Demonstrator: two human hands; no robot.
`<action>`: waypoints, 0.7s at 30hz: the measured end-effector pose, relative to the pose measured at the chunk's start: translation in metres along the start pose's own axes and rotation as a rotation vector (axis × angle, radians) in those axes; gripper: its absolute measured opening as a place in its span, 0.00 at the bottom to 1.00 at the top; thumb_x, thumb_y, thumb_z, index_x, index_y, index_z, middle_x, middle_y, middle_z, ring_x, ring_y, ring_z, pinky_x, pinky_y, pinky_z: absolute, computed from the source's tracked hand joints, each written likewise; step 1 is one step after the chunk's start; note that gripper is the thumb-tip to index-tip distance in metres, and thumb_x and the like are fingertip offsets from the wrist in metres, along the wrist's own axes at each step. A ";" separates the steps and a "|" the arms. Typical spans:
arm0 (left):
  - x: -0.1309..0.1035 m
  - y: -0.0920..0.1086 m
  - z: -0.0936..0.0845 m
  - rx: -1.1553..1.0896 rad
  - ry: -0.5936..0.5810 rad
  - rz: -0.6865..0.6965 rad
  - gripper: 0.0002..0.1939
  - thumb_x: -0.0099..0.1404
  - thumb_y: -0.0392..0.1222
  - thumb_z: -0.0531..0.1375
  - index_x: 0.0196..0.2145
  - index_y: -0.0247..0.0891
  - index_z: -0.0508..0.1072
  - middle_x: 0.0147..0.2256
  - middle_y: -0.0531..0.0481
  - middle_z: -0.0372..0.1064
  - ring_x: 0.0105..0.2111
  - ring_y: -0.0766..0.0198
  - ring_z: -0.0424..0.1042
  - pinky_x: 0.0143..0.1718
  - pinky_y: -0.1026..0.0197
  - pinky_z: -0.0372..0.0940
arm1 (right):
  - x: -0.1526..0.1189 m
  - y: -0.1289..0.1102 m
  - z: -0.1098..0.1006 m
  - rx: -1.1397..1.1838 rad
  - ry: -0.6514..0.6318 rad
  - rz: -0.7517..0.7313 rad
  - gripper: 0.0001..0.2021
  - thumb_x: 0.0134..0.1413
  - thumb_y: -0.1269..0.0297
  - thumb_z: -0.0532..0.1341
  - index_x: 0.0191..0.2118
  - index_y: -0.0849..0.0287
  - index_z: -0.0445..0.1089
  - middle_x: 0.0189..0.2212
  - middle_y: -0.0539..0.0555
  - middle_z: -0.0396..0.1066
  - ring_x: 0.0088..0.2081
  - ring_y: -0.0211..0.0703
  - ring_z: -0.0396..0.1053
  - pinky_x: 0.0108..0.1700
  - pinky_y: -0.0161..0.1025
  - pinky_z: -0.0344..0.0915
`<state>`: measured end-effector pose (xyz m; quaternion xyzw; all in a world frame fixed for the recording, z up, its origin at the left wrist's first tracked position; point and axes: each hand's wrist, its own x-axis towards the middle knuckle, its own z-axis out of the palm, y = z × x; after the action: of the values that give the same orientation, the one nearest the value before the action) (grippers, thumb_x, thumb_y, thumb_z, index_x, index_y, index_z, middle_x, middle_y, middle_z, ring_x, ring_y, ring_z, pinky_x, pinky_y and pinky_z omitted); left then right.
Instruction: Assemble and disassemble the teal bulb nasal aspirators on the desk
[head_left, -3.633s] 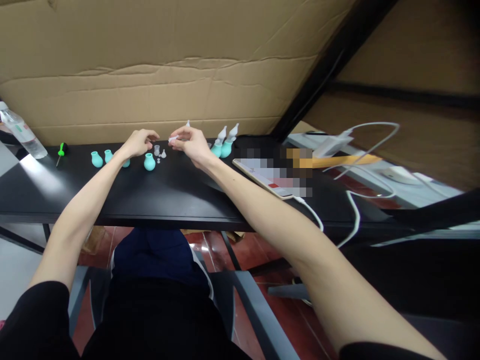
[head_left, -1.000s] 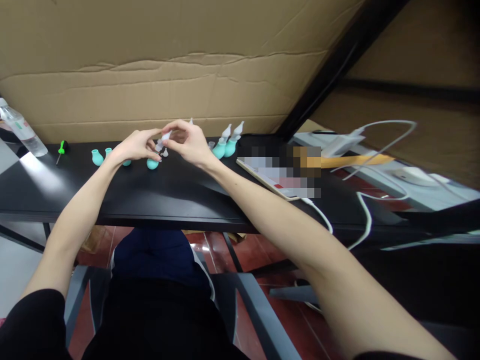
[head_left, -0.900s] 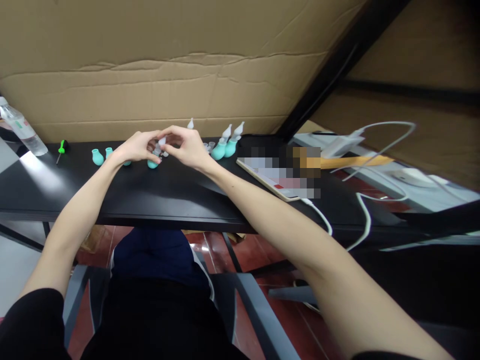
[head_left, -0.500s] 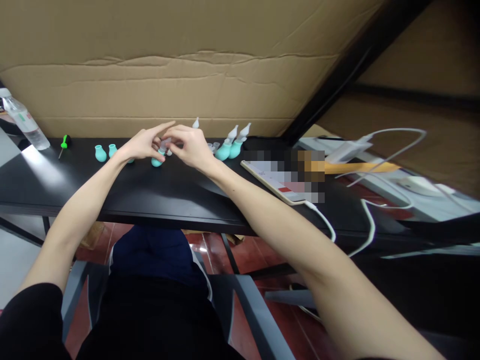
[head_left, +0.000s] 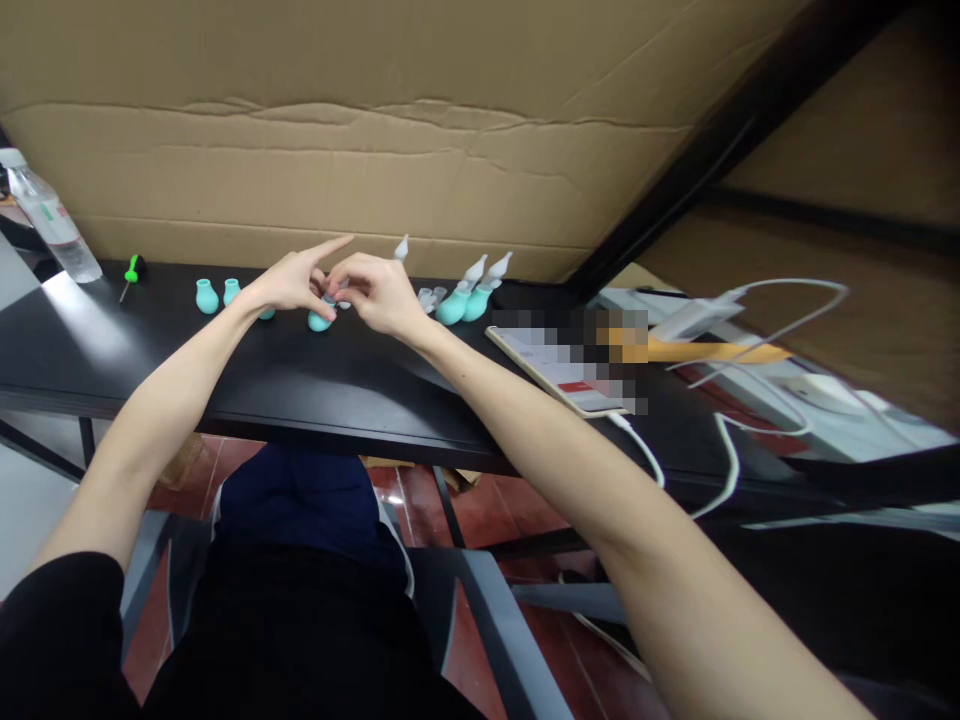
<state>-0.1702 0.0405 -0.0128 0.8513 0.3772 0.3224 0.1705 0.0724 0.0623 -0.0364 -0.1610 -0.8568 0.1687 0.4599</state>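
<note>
On the black table, a teal rubber squeeze bulb (head_left: 320,323) stands between my two hands. My left hand (head_left: 292,283) has its thumb and fingers closed round the bulb's neck, with the index finger stretched out. My right hand (head_left: 373,290) pinches at a clear plastic piece on the bulb's mouth, mostly hidden by the fingers. To the left stand two open teal bulbs (head_left: 206,297), with another partly behind my left wrist. Right of my right hand lie small clear plastic pieces (head_left: 431,298) and two teal bulbs (head_left: 454,305) fitted with clear pointed nozzles. Another nozzle tip (head_left: 402,247) shows behind my right hand.
A water bottle (head_left: 56,225) and a green-handled screwdriver (head_left: 133,270) are at the far left. On the right lies a phone (head_left: 544,368) with a white cable (head_left: 641,447), near a yellow strip (head_left: 705,350). A cardboard sheet (head_left: 360,190) rises behind the table.
The view has shifted slightly. My right fingers have come closer to the bulb's mouth and the clear piece shows less between my hands.
</note>
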 end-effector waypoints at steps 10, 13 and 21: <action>0.002 -0.015 0.004 -0.009 -0.002 -0.057 0.69 0.58 0.37 0.86 0.89 0.36 0.60 0.45 0.41 0.92 0.49 0.46 0.94 0.54 0.47 0.86 | 0.016 0.002 -0.004 -0.082 -0.182 -0.114 0.09 0.51 0.75 0.63 0.31 0.52 0.78 0.37 0.53 0.85 0.42 0.52 0.81 0.51 0.48 0.74; 0.004 -0.015 0.007 -0.076 -0.037 -0.053 0.68 0.62 0.37 0.84 0.91 0.39 0.57 0.47 0.40 0.93 0.48 0.47 0.94 0.54 0.47 0.86 | 0.010 0.006 -0.005 0.044 -0.108 0.014 0.07 0.53 0.73 0.67 0.32 0.52 0.79 0.39 0.52 0.86 0.43 0.52 0.82 0.53 0.50 0.78; 0.004 -0.003 0.010 -0.066 -0.005 -0.135 0.71 0.60 0.40 0.86 0.91 0.36 0.56 0.49 0.38 0.92 0.50 0.45 0.93 0.59 0.45 0.85 | -0.003 0.022 -0.002 0.515 -0.075 0.226 0.15 0.51 0.57 0.82 0.43 0.54 0.84 0.44 0.55 0.87 0.48 0.54 0.86 0.58 0.55 0.86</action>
<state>-0.1629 0.0447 -0.0202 0.8186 0.4227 0.3201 0.2208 0.0785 0.0813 -0.0471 -0.1272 -0.7787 0.4369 0.4319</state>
